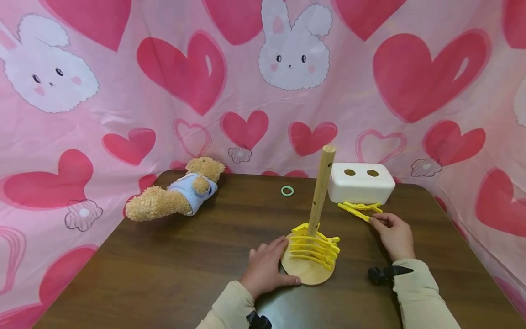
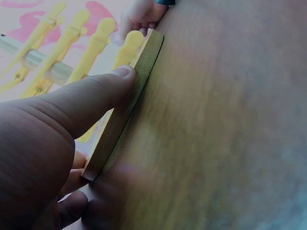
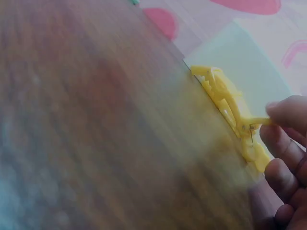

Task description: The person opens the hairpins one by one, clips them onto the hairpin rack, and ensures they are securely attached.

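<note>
A wooden stand has a round base [image 1: 306, 272] and an upright pole [image 1: 322, 187] with small holes. Several yellow alligator hair clips [image 1: 314, 249] sit one above another round the foot of the pole. My left hand [image 1: 267, 267] grips the base at its left, thumb [image 2: 103, 98] along the near edge and fingers at the far side. Beside the white box, my right hand [image 1: 392, 235] pinches the handle end of another yellow hair clip [image 3: 225, 100] between thumb and fingers. Its toothed end points away from the hand, low against the box.
The white box [image 1: 361, 187] with two round holes stands at the back right. A mint green ring [image 1: 287, 191] lies near the table's back edge. At the back left lies a teddy bear [image 1: 193, 189] in a light blue top. A heart-patterned cloth [image 1: 246, 68] hangs behind the table.
</note>
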{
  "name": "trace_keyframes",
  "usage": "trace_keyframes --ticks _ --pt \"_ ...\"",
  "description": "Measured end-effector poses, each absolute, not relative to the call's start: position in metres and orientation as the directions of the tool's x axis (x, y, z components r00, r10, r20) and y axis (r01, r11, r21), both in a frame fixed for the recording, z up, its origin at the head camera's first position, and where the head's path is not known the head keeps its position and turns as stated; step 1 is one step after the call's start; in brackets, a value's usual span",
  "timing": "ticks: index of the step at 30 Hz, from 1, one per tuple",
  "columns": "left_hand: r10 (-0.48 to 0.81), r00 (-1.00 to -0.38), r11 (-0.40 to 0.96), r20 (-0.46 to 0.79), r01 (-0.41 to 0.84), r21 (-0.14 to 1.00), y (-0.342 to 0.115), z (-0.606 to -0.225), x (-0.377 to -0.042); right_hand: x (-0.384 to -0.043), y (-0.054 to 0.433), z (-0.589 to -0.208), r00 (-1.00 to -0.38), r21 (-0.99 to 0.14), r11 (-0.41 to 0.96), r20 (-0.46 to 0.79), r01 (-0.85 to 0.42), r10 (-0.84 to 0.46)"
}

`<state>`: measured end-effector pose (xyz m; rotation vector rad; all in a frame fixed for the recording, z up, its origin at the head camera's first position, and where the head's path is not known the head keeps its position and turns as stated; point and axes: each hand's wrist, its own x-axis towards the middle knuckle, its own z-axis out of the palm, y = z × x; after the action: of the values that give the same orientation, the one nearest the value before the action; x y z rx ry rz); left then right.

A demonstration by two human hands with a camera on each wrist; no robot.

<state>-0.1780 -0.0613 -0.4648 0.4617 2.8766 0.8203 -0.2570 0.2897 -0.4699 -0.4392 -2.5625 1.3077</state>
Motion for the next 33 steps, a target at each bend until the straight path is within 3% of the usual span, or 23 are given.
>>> trace_keyframes --ticks 11,19,22,28,33 --pt "0.322 -0.946 0.805 -0.033 0.255 0.535 -0.06 -0.467 -0.179 -0.254 0.295 -0.466 -0.905 -0.854 0.481 0.029 0.197 0.423" --pt "0.323 -0.946 0.807 -0.034 0.256 0.531 -0.06 -0.467 -0.179 -0.253 0.31 -0.46 -0.991 -0.707 0.698 -0.032 0.113 0.128" --pt "0.326 -0.945 0.809 -0.037 0.259 0.527 -0.059 -0.466 -0.179 -0.254 0.313 -0.46 -0.995 -0.66 0.744 -0.054 0.1 0.086" --pt "0.324 -0.945 0.807 -0.033 0.258 0.531 -0.061 -0.466 -0.179 -0.251 0.309 -0.464 -0.976 -0.713 0.682 -0.013 0.16 0.216" --pt "0.319 -0.947 0.808 -0.026 0.258 0.53 -0.063 -0.467 -0.179 -0.247 0.304 -0.468 -0.962 -0.8 0.586 0.045 0.127 0.27"
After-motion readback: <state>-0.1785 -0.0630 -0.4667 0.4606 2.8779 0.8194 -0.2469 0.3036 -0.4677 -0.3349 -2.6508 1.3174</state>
